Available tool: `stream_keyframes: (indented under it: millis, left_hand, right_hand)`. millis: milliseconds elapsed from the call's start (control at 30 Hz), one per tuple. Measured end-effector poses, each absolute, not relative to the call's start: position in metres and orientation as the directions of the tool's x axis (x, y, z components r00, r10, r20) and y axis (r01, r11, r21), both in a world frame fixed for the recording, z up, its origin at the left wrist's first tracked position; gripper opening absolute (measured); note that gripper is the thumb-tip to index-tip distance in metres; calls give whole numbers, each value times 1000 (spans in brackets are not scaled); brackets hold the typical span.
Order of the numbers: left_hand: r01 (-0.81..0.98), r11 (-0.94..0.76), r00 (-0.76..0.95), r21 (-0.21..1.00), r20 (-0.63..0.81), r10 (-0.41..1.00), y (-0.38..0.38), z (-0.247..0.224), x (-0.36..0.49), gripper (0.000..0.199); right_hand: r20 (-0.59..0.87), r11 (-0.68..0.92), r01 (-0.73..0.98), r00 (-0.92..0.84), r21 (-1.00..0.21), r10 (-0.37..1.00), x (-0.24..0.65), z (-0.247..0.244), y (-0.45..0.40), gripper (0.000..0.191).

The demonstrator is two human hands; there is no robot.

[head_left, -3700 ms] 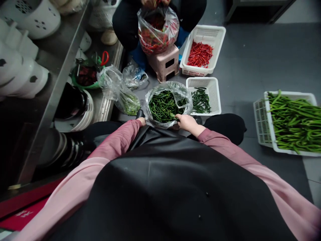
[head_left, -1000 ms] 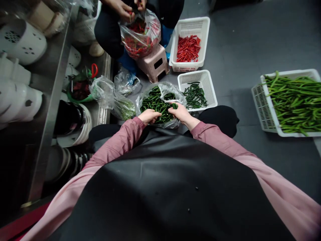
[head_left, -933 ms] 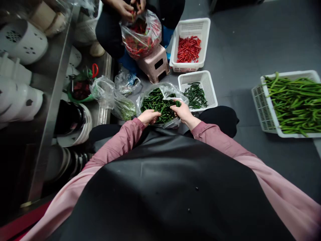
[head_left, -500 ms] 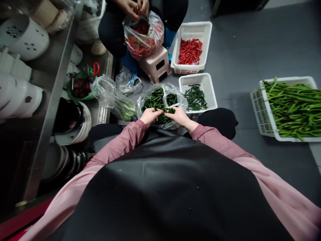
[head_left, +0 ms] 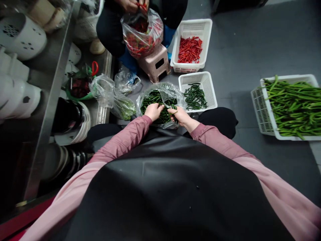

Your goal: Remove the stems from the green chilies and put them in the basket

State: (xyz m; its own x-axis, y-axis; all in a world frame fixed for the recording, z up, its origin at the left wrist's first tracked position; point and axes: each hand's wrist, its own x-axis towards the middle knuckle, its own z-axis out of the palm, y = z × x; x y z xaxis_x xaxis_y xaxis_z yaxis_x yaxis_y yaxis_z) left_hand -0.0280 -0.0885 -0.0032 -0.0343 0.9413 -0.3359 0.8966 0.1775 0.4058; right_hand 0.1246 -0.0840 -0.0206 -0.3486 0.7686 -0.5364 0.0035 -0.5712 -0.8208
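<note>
The right hand (head_left: pixel 182 115), fingers curled, grips green chillies (head_left: pixel 175 118), probably light, smooth, firm, best held mid-body; whether the left hand (head_left: pixel 153 111) grips any, I cannot tell.

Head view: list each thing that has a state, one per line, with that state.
Right hand: closed around green chillies.
Left hand: fingers curled, hold unclear.
Green chilli bag: open.
Small white basket: partly filled.
Larger white basket: partly filled with red chillies.
Rightmost basket: heaped with long green vegetables.
Red chilli bag: open.
Stool: upright.
Clear bag at left: slumped.
Co-worker's hands: partly cropped.
</note>
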Motion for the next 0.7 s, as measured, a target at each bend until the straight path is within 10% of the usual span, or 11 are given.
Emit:
stream_keyframes:
  millis: [333, 700]
  left_hand:
    - [925, 116, 56, 362, -431, 901, -94, -4, -28, 34]
    - [866, -39, 205, 499, -282, 937, -87, 16, -26, 26]
  right_hand:
    - [-17, 134, 547, -262, -826, 965, 120, -24, -71, 16]
    - [-228, -228, 25, -171, -973, 959, 120, -20, -63, 23]
